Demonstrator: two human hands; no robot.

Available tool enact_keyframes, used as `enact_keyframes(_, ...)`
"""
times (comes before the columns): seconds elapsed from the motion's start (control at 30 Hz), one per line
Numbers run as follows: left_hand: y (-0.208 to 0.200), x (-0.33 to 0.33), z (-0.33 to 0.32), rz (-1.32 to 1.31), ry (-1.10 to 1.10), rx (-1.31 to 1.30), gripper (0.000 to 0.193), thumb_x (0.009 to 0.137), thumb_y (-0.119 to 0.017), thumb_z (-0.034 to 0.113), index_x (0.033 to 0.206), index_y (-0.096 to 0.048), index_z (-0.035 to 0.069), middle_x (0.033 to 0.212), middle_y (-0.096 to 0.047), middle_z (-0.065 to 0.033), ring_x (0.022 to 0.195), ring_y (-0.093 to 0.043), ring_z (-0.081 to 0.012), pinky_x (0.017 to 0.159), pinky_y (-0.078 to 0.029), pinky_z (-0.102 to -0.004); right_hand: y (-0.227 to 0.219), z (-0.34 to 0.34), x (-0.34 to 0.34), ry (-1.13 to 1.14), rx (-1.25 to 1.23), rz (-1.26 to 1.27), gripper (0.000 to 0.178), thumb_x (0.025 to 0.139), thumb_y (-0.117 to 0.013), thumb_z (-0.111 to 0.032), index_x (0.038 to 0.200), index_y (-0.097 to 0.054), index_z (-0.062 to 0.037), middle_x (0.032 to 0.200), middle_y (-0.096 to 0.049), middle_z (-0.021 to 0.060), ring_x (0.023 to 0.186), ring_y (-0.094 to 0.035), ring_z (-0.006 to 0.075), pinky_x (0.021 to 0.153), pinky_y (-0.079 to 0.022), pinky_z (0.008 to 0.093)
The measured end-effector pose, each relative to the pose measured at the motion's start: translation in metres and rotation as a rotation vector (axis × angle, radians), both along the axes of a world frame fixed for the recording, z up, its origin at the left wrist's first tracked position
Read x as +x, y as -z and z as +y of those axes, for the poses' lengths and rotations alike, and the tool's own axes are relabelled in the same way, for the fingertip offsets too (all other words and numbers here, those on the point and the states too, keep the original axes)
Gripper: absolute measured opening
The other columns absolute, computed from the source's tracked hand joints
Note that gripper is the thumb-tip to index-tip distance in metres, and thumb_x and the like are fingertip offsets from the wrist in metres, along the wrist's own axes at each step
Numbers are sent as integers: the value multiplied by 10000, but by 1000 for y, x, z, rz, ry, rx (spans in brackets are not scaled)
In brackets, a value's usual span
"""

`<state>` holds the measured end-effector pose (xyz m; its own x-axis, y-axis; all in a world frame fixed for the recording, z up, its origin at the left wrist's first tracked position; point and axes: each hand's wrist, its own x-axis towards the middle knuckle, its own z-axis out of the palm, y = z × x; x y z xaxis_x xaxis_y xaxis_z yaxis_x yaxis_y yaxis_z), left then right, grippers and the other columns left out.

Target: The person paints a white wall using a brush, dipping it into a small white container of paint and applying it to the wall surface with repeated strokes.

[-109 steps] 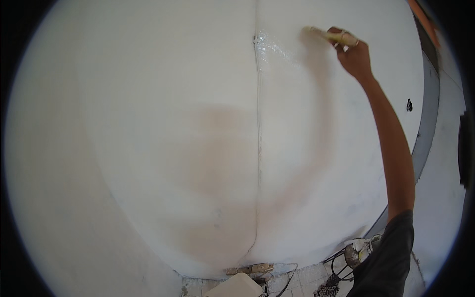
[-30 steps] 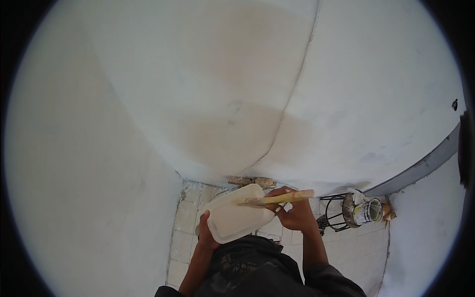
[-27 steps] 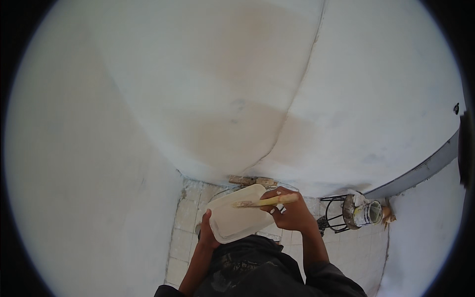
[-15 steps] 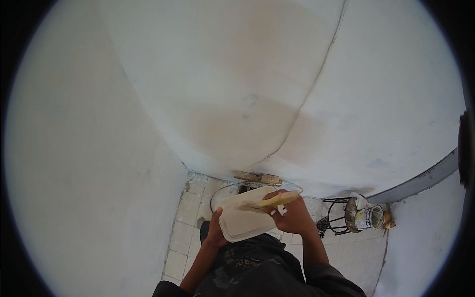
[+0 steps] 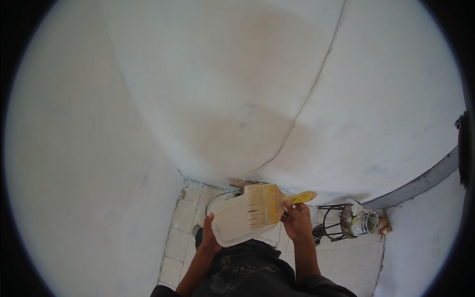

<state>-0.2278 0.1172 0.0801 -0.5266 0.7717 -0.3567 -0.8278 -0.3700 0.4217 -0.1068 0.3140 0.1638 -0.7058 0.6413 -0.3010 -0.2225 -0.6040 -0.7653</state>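
A wide paintbrush (image 5: pixel 261 204) with pale, paint-caked bristles and a yellow handle is in my right hand (image 5: pixel 298 221), its fingers closed around the base of the handle. The broad face of the brush shows, bristles pointing left over a shallow off-white plastic tray (image 5: pixel 228 223). My left hand (image 5: pixel 211 238) grips the tray by its left edge, thumb on the rim and the other fingers hidden beneath. The brush covers the tray's right part; whether the bristles touch it I cannot tell.
Ahead, a white wall (image 5: pixel 217 89) has damp-looking brownish patches and a dark line running down it. At right stands a metal-legged stool (image 5: pixel 348 221) with a paint-smeared bucket (image 5: pixel 366 223). A wooden piece (image 5: pixel 239 183) lies at the wall's foot on the tiled floor (image 5: pixel 178 225).
My right hand has turned the brush from edge-on to broad face up and shifted slightly right and down. The tray has moved a little left and down with my left hand.
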Motion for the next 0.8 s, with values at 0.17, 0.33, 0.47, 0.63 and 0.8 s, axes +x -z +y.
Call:
enact_keyframes(0.17, -1, -2, 2, 11, 15, 21, 650, 905, -352, 476, 1360, -330, 12, 1298, -475, -175, 1169, -497, -313, 988, -402, -420, 8, 4, 3, -32, -116, 133, 355, 871, -585, -83, 1190, -459, 8, 1116, -572, 115, 964, -604, 233, 801, -537, 405)
enact_keyframes(0.33, 4, -4, 6, 26, 26, -10, 660, 903, -310, 494, 1372, -321, 30, 1312, -455, -184, 1183, -480, -331, 993, -400, -459, 7, -5, 2, 101, 163, 98, 277, 898, -557, -127, 1138, -476, -14, 1081, -573, 127, 935, -607, 229, 766, -545, 399)
enact_keyframes(0.47, 12, -5, 7, 4, -5, -4, 655, 901, -313, 500, 1369, -330, 41, 1300, -466, -178, 1173, -487, -335, 989, -404, -462, 7, -18, 15, 128, 646, 42, 197, 803, -645, -15, 978, -558, 11, 916, -631, 112, 793, -634, 186, 683, -533, 333)
enact_keyframes(0.63, 8, -10, 7, 1, -7, 4, 686, 880, -366, 520, 1368, -330, 38, 1297, -479, -167, 1166, -498, -328, 981, -409, -454, -3, -28, 9, -58, 1253, -184, 258, 774, -687, 20, 986, -539, 16, 914, -649, 111, 834, -638, 163, 741, -527, 302)
enact_keyframes(0.8, 12, -16, 10, -46, 28, 118, 693, 866, -385, 530, 1368, -332, 55, 1296, -475, -166, 1161, -498, -337, 961, -425, -478, -4, -32, 9, -80, 910, -290, 262, 781, -681, 26, 1005, -545, 30, 952, -640, 108, 832, -630, 149, 755, -532, 283)
